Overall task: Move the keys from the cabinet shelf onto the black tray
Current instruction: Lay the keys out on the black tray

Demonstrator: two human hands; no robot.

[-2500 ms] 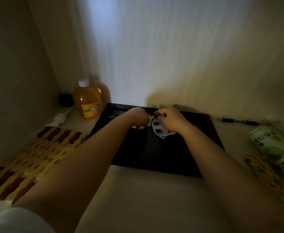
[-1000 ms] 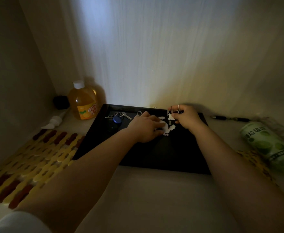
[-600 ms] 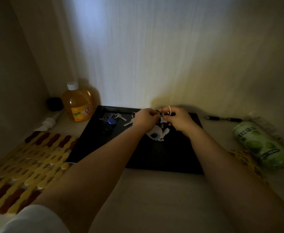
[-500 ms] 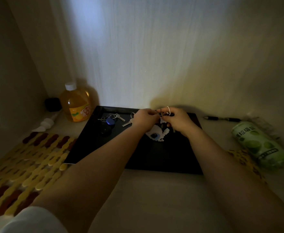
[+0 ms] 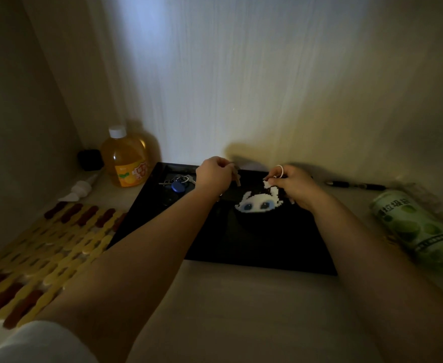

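Black and glossy, the tray point(image 5: 254, 247) lies flat on the pale cabinet shelf point(image 5: 241, 310), and both hands work over its far half; the left hand point(image 5: 213, 175) is curled with knuckles up, its fingertips pinching a small pale key point(image 5: 237, 178) that hangs down just beyond them; the right hand point(image 5: 293, 186) is likewise closed, pinching the top ear of a white pixel-bead charm point(image 5: 258, 201) with two blue eyes, whose lower part rests on the tray, and a white ring point(image 5: 280, 171) sits looped over one raised finger; both forearms reach straight in from the near edge, the left one ending in a white sleeve point(image 5: 37, 344). Just left of the left hand's pinch, a bunch of keys with a blue round fob point(image 5: 178, 186) lies on the tray near its far left corner. Further left stands an orange bottle point(image 5: 126, 159) with a white cap, its label showing fruit but the writing too dim to read; well right of the right hand a green can point(image 5: 414, 229) lies on its side, its characters blurred; beyond it lies a dark pen point(image 5: 351, 185); at the near left lies a yellow and brown mat point(image 5: 39, 258).
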